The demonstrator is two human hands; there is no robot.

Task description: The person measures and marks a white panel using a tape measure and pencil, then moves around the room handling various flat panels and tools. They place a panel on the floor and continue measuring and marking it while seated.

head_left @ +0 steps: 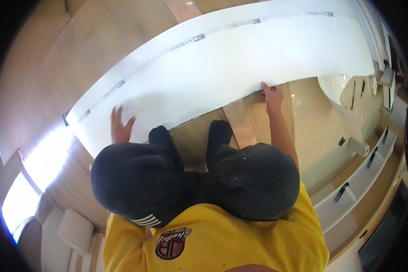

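Observation:
A long white sheet point(222, 68) with a row of grey printed marks lies across the wooden floor in front of my feet. Its surface looks smooth; the near edge curves slightly. My left hand point(121, 125), fingers spread, is over the sheet's near left part and casts a shadow on it; whether it touches the surface I cannot tell. On the near edge, right of my feet, my right hand point(272, 96) pinches the sheet between thumb and fingers. I squat with both feet close to that edge.
Clear film or a second sheet point(315, 131) covers the floor at right, where a couple of thin dark tools point(353, 94) lie. Farther right runs a long white panel point(349, 199) with black fittings. A white cushioned seat point(76, 230) stands at lower left, near bright window light.

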